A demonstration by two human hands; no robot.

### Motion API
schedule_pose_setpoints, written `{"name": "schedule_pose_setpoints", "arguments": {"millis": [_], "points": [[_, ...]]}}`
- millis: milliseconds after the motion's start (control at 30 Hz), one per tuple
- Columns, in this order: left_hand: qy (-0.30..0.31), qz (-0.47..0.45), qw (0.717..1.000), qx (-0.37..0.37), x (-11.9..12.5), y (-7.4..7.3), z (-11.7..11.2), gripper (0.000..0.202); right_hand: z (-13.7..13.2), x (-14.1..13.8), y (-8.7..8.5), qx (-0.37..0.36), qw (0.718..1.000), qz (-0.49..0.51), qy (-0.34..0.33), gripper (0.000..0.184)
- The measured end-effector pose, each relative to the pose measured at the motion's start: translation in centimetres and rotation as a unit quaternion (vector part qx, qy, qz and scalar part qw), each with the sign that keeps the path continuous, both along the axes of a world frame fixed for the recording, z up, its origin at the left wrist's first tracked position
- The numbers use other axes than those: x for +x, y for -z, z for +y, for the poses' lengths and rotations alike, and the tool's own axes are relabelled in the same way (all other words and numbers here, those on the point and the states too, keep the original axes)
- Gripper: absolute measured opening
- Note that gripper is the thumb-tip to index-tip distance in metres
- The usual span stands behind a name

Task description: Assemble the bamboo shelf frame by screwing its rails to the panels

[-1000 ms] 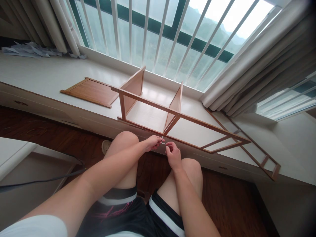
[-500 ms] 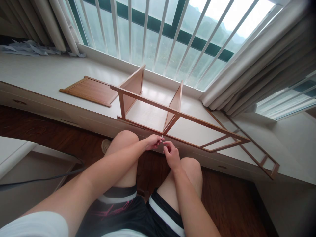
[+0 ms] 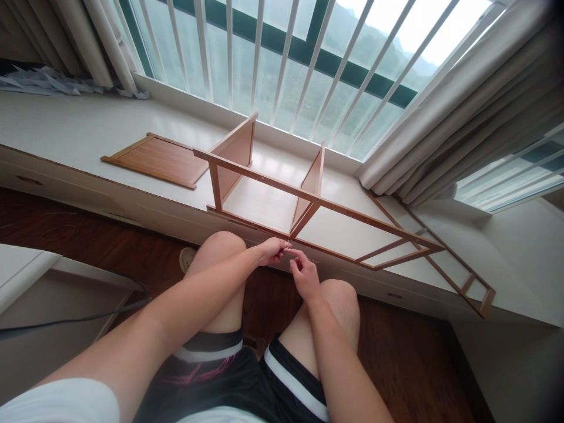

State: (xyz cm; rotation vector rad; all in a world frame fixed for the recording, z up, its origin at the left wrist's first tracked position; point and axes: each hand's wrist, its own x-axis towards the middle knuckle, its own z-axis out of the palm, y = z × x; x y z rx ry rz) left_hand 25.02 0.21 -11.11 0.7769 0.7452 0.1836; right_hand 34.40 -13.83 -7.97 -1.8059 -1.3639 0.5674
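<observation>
My left hand (image 3: 275,251) is closed, its fingertips pinching a small thin metal rod (image 3: 288,244), shaped somewhat like a hex key, at the lower rail of the wooden shelf frame (image 3: 282,187). Just right of it, my right hand (image 3: 304,273) has its index finger stretched to the rod's near end, thumb apart. The fingers partly hide the rod, so I cannot tell whether its tip sits in the rail. Two wooden panels, a left panel (image 3: 238,144) and a middle panel (image 3: 311,176), stand upright from the frame, which rests on its side along the sill.
A loose wooden panel (image 3: 163,158) lies flat on the white window sill (image 3: 66,126). Another wooden side frame (image 3: 458,264) leans at the right end. Barred window and curtains (image 3: 445,100) stand behind. A white cabinet (image 3: 26,276) with a dark cable (image 3: 79,320) is at left.
My right index finger has moved slightly up and left, onto the small metal rod. The left hand keeps its pinch at the same spot. The view has shifted slightly.
</observation>
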Motion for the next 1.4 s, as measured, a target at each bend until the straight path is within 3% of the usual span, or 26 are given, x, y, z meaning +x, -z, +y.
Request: {"name": "schedule_pose_setpoints", "arguments": {"millis": [800,1100,1400], "points": [[-0.012,0.012,1.0,0.012,0.0,0.4,0.2,0.011,0.1,0.3,0.8,-0.013,1.0,-0.021,0.012,0.041],[-0.011,0.015,1.0,0.017,-0.1,0.6,0.2,0.017,0.4,0.9,2.0,-0.076,0.997,0.007,0.0,0.042],[-0.005,0.028,0.999,0.032,-0.1,0.6,0.1,0.016,0.5,1.2,1.6,-0.094,0.995,0.005,0.019,0.035]]}}
